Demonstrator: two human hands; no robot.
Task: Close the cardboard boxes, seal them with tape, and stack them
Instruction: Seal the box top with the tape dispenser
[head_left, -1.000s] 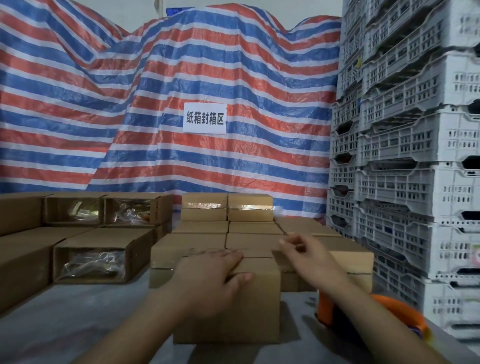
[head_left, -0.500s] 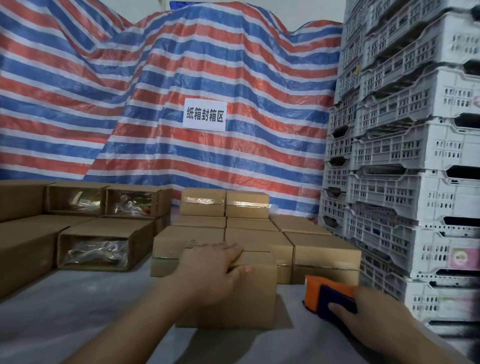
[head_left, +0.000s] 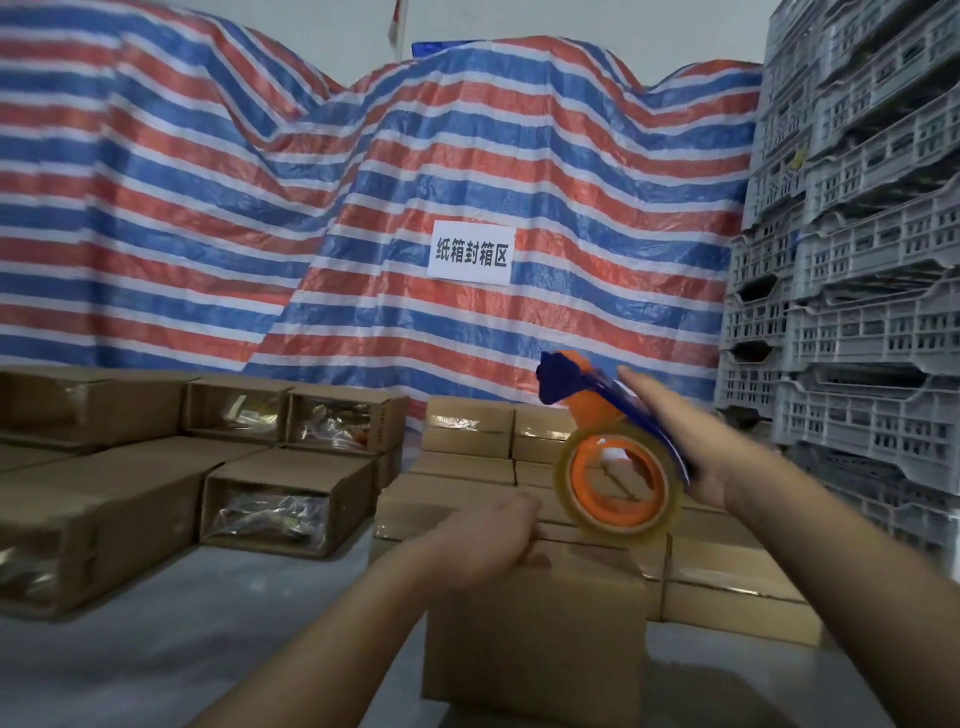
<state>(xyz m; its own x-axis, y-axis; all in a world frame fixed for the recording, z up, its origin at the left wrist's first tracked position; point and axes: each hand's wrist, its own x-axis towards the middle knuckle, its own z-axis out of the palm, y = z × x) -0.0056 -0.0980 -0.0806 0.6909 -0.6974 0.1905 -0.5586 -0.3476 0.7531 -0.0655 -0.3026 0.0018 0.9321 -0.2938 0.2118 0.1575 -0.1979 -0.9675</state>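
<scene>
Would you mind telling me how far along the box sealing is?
Done: taped boxes stacked at the back. In hand: left hand presses the near box closed; right hand holds the tape dispenser above it. Left: open boxes on the left.

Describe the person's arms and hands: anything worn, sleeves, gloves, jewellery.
Both forearms are bare as far as the frame shows, with no sleeve in view. The left hand and right hand wear no gloves. No watch, bracelet or ring is visible on either, though motion blur softens the fingers.
</scene>
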